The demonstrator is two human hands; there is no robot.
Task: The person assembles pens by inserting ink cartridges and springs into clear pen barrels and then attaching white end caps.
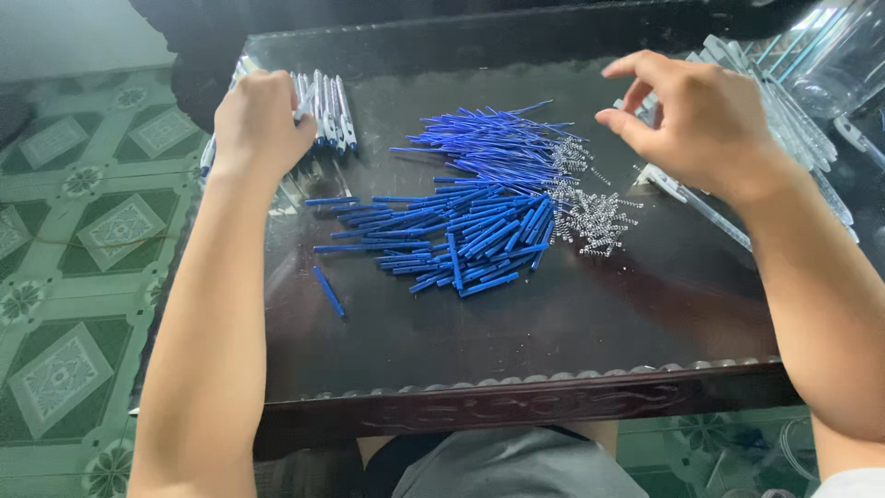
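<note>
My left hand [261, 120] is closed around a pen barrel at the table's far left, resting among a row of finished white-and-blue pens [332, 111]. My right hand [696, 115] hovers with fingers apart over a heap of clear pen barrels [784, 101] at the far right, holding nothing I can see. Between them lies a pile of blue pen refills [470, 212], with a cluster of small metal springs [595, 217] at its right side. One blue refill [328, 291] lies apart, nearer to me.
The dark glass-topped table [572, 323] has a carved wooden front edge [516, 397]. A clear plastic container [843, 51] stands at the far right corner. Green patterned floor tiles [83, 258] show to the left. My knees sit below the table's edge.
</note>
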